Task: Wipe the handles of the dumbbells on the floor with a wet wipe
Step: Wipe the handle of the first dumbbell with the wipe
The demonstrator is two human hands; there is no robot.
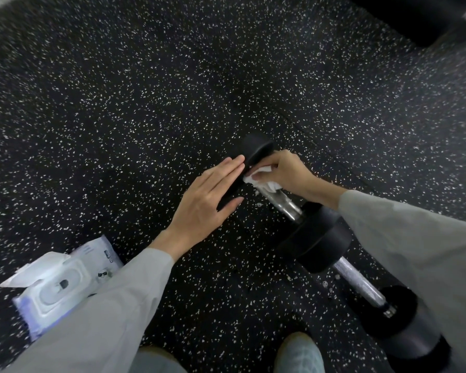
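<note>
Two black dumbbells lie end to end on the speckled floor. The far dumbbell has a shiny metal handle (281, 201) between its far head (256, 149) and near head (318, 232). My right hand (285, 173) presses a crumpled white wet wipe (258, 180) around the far end of that handle. My left hand (213, 195) lies flat with fingers together against the side of the far head. The near dumbbell shows a knurled handle (358, 284) and a head (412, 327) at the lower right.
A white pack of wet wipes (57, 289) with its lid flipped up lies on the floor at lower left, partly under my left sleeve. My knees (299, 354) show at the bottom edge. A dark object (414, 14) sits at the top right.
</note>
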